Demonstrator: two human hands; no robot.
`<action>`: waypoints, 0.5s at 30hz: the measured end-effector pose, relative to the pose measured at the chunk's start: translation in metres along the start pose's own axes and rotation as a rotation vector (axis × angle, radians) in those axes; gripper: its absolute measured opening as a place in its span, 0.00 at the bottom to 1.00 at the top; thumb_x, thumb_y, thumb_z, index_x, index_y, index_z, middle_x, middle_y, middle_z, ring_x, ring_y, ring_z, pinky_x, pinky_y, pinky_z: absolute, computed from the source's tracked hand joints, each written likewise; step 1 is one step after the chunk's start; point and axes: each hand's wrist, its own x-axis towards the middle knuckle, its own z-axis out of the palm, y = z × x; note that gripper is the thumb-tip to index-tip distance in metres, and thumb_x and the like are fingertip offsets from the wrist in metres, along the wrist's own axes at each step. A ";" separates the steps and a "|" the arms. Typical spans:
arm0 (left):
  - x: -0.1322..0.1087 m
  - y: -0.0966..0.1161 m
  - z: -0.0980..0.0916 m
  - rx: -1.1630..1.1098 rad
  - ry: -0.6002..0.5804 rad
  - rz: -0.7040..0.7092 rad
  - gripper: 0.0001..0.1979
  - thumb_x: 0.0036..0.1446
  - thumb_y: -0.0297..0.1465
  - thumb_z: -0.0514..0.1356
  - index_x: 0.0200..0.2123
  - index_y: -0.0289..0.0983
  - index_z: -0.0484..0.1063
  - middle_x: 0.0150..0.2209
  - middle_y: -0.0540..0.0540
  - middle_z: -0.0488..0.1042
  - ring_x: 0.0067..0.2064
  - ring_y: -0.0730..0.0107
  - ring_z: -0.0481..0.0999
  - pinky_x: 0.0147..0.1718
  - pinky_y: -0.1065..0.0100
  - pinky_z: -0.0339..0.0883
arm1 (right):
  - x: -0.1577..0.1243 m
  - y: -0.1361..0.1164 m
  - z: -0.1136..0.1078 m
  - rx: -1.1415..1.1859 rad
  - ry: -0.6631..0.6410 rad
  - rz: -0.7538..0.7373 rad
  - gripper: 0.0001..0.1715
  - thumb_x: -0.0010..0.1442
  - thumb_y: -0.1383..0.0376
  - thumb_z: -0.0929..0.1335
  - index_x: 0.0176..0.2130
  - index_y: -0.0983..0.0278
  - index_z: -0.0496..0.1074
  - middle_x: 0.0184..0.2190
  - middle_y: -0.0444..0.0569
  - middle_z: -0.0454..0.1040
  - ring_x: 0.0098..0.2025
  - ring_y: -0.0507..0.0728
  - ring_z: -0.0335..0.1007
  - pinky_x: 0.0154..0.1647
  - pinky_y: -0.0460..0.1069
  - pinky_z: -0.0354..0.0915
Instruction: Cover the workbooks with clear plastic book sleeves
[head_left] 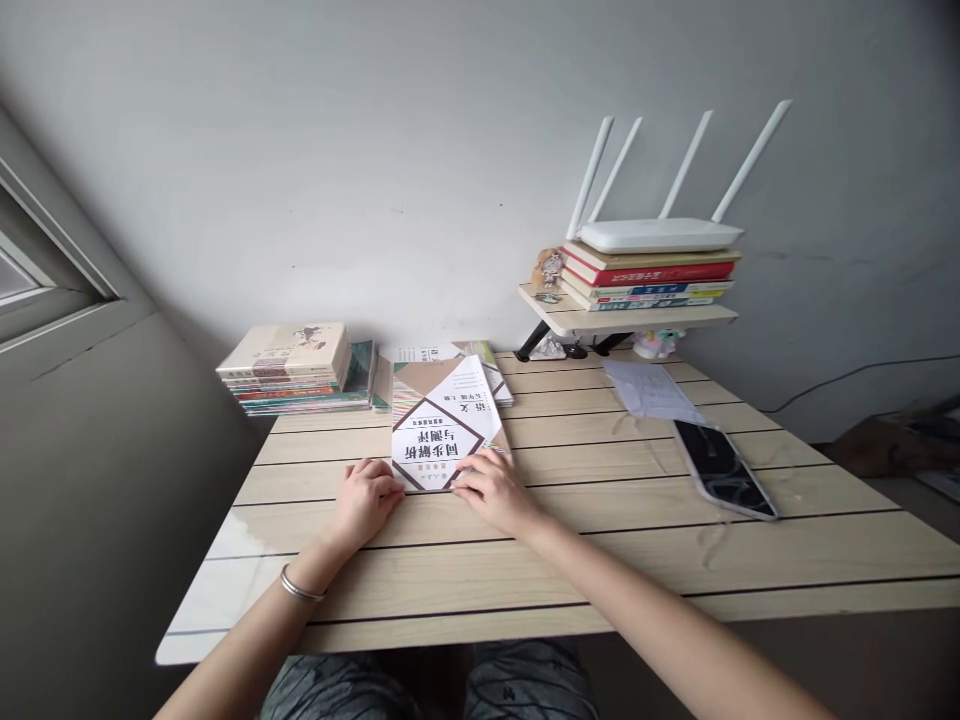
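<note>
A workbook [435, 425] with a white, brown and striped cover lies on the wooden table, its printed title upside down to me. My left hand [367, 500] is closed at its near left corner, with curled fingers and the thumb against the edge. At the near right corner, my right hand [491, 490] grips the book with bent fingers on the cover. The undersides of both hands are hidden. Behind the workbook, more booklets [496, 382] with similar covers lie partly covered by it.
A stack of books [285, 355] stands at the back left. On the right, a small raised shelf [637, 318] bears books [652, 272] and a white router [660, 235]. Below it lie a folded paper [649, 388] and a phone [724, 470] on the table [637, 560].
</note>
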 end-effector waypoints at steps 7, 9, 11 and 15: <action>-0.009 -0.012 -0.011 0.017 -0.011 -0.025 0.05 0.54 0.32 0.62 0.29 0.42 0.78 0.33 0.47 0.76 0.38 0.66 0.69 0.38 0.63 0.55 | -0.034 0.047 -0.039 -0.129 0.035 -0.029 0.07 0.59 0.64 0.68 0.32 0.57 0.78 0.40 0.47 0.77 0.44 0.58 0.64 0.42 0.53 0.54; -0.009 -0.013 -0.010 0.008 -0.011 -0.026 0.06 0.55 0.32 0.61 0.28 0.42 0.78 0.33 0.47 0.76 0.38 0.66 0.69 0.39 0.62 0.55 | -0.040 0.054 -0.043 -0.133 0.046 -0.017 0.07 0.60 0.63 0.68 0.33 0.57 0.78 0.40 0.48 0.77 0.45 0.58 0.64 0.42 0.53 0.54; -0.009 -0.013 -0.009 -0.010 -0.017 -0.037 0.07 0.55 0.32 0.60 0.27 0.42 0.78 0.33 0.47 0.76 0.39 0.65 0.69 0.40 0.61 0.55 | -0.043 0.057 -0.046 -0.114 0.043 0.006 0.08 0.60 0.62 0.67 0.33 0.57 0.78 0.40 0.48 0.77 0.44 0.58 0.65 0.42 0.53 0.56; -0.009 -0.016 -0.013 -0.184 -0.033 -0.162 0.07 0.51 0.34 0.61 0.24 0.39 0.75 0.34 0.46 0.73 0.39 0.64 0.70 0.41 0.62 0.59 | -0.047 0.061 -0.046 0.038 0.038 0.085 0.09 0.59 0.62 0.66 0.33 0.57 0.77 0.41 0.49 0.75 0.45 0.59 0.67 0.44 0.54 0.60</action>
